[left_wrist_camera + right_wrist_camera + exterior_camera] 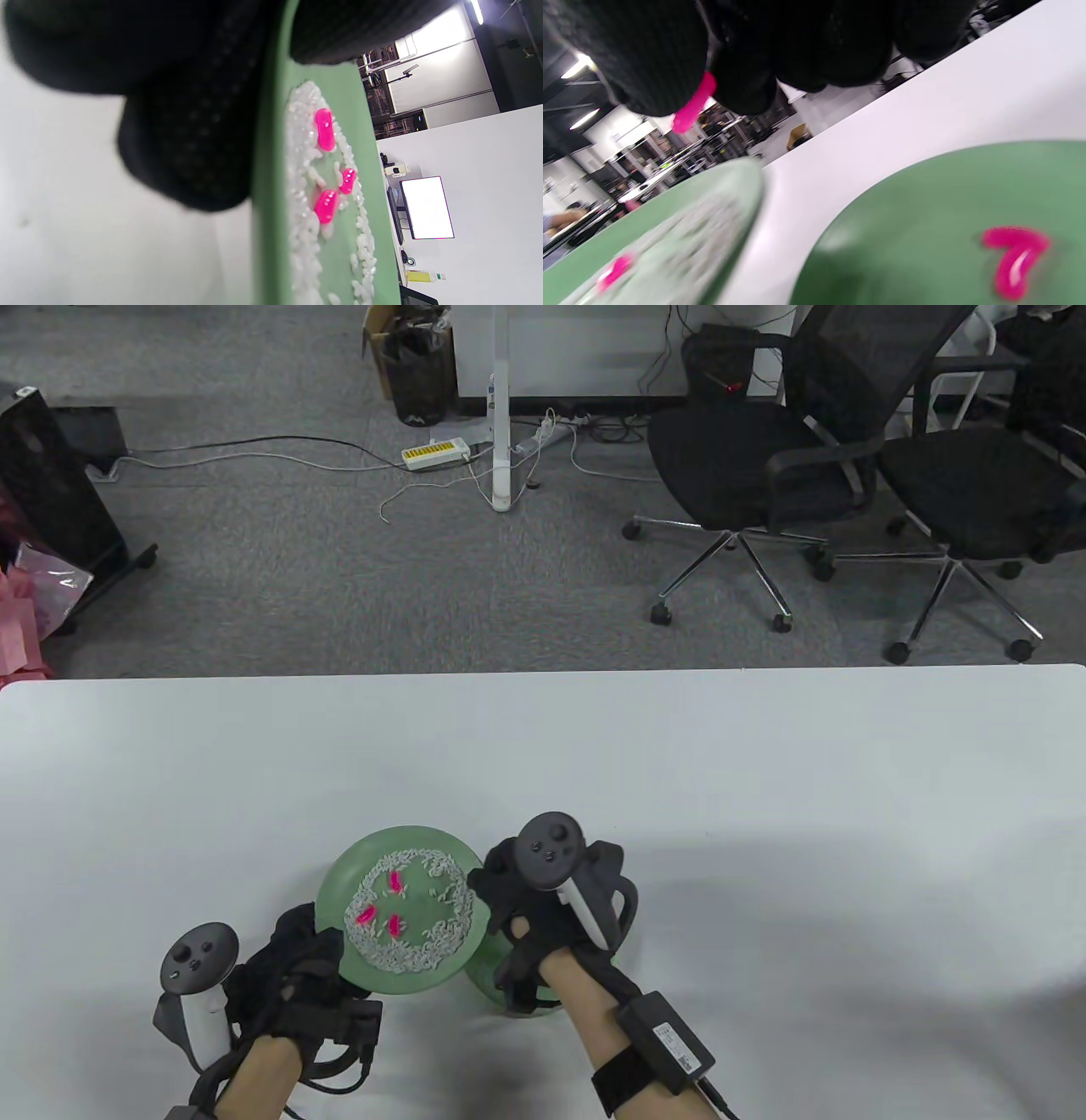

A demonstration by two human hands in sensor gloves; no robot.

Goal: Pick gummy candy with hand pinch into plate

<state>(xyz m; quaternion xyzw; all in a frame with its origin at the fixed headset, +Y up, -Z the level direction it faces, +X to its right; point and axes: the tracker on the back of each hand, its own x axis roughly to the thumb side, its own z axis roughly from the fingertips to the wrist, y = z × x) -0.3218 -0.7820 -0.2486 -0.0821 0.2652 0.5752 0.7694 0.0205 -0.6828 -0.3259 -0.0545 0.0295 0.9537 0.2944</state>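
Note:
A green plate (339, 891) with white rice and three pink gummy candies (395, 881) sits near the table's front; it also shows in the left wrist view (335, 237). My left hand (293, 984) grips its near-left rim (267, 169). My right hand (517, 899) hovers between this plate and a second green plate (488, 984), mostly hidden under it. In the right wrist view my fingertips (742, 84) pinch a pink gummy (692, 106) above the second plate (925, 220), where two pink gummies (1014, 258) lie.
The white table (764, 814) stretches wide to the right and back. Office chairs (764, 458) and cables stand on the floor beyond the far edge.

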